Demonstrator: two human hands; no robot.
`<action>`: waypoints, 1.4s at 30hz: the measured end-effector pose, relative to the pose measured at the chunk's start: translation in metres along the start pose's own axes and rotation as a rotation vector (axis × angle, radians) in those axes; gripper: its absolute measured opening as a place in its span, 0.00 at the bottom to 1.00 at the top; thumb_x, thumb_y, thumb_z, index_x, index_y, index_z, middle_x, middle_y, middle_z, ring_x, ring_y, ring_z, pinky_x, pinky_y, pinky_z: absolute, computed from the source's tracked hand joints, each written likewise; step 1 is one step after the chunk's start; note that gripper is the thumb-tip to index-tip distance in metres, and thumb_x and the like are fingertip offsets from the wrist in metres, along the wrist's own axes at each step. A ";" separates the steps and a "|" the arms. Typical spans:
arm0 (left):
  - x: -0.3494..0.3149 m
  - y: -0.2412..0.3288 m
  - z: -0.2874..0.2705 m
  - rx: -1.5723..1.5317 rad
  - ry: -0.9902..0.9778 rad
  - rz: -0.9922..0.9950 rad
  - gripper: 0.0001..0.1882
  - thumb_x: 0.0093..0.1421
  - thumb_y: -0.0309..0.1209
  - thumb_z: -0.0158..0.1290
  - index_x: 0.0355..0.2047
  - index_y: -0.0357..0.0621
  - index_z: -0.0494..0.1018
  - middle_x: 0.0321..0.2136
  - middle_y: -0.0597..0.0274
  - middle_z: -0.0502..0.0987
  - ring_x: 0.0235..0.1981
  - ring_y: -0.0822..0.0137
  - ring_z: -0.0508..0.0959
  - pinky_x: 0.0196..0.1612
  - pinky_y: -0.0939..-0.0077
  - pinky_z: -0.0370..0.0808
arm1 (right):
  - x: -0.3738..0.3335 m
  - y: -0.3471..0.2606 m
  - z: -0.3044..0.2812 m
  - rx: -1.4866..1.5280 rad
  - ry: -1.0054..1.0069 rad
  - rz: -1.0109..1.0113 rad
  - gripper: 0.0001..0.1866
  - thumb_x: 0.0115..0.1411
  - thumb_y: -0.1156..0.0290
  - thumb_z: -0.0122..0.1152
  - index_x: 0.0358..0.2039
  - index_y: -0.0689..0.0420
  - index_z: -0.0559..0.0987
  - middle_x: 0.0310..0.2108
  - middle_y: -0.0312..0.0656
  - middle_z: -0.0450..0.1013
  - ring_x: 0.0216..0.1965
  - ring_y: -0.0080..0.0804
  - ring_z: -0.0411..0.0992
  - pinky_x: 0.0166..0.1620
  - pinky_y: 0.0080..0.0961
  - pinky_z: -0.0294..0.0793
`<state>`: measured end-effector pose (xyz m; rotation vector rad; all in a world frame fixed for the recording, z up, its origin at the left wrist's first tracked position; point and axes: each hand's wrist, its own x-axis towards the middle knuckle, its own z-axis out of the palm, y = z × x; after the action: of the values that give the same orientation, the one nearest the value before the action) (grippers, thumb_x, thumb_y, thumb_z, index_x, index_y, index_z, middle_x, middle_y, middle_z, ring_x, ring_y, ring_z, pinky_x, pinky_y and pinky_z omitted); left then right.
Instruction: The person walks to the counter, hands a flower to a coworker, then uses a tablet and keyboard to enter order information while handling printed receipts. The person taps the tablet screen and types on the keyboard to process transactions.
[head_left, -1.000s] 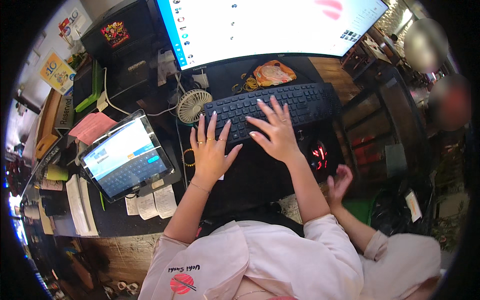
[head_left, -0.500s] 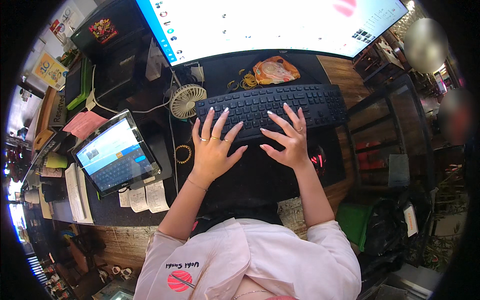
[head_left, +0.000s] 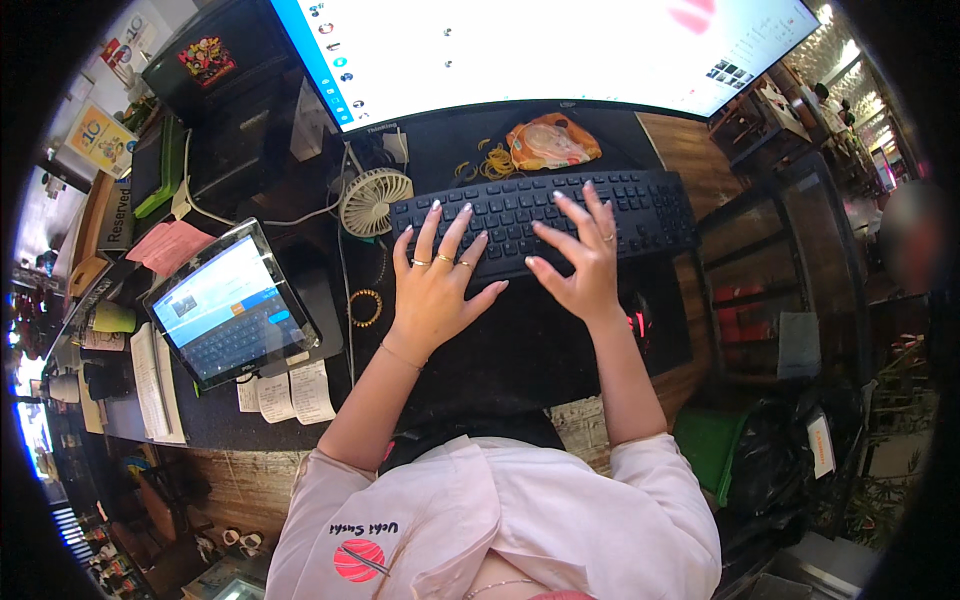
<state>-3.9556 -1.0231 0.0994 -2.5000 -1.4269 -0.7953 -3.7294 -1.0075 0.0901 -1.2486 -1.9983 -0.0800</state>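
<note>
A black keyboard (head_left: 640, 205) lies on a dark desk mat (head_left: 520, 340) in front of a large bright monitor (head_left: 540, 45). My left hand (head_left: 436, 285) rests with fingers spread on the keyboard's left part, rings on two fingers and a thin bracelet at the wrist. My right hand (head_left: 578, 262) is spread over the keys at the middle, one ring on it. Neither hand holds anything. A black mouse with a red glow (head_left: 638, 315) sits just right of my right wrist.
A small white desk fan (head_left: 372, 200) stands left of the keyboard. A tablet with a lit screen (head_left: 228, 305) leans at the left, paper receipts (head_left: 290, 392) below it. An orange pouch (head_left: 548, 142) and rubber bands (head_left: 490, 160) lie behind the keyboard. A bead bracelet (head_left: 365, 307) lies on the mat.
Both hands have shifted slightly across the keys while the view tilted. A third hand that showed at the lower right a second ago is gone from view.
</note>
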 end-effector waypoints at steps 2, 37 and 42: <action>0.000 -0.001 0.001 0.009 -0.007 0.006 0.30 0.49 0.50 0.61 0.52 0.54 0.74 0.61 0.58 0.63 0.65 0.49 0.56 0.62 0.51 0.52 | -0.003 -0.004 0.002 0.108 -0.020 -0.054 0.17 0.50 0.52 0.68 0.35 0.49 0.85 0.57 0.42 0.68 0.68 0.47 0.51 0.67 0.55 0.39; -0.011 -0.022 -0.014 0.071 0.076 -0.083 0.26 0.53 0.51 0.58 0.47 0.50 0.77 0.57 0.58 0.67 0.58 0.55 0.63 0.55 0.59 0.58 | -0.011 0.015 -0.001 -0.145 0.233 0.140 0.29 0.56 0.51 0.59 0.53 0.54 0.72 0.50 0.47 0.68 0.54 0.44 0.66 0.62 0.51 0.56; -0.030 -0.013 -0.025 -0.099 0.217 -0.088 0.24 0.52 0.43 0.60 0.49 0.51 0.75 0.55 0.56 0.67 0.56 0.54 0.65 0.55 0.59 0.60 | -0.010 0.012 -0.003 -0.258 0.182 0.059 0.31 0.57 0.51 0.58 0.56 0.56 0.68 0.51 0.48 0.67 0.55 0.45 0.66 0.62 0.53 0.55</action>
<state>-3.9876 -1.0478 0.1033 -2.3446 -1.4624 -1.1414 -3.7163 -1.0096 0.0821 -1.4062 -1.8338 -0.4196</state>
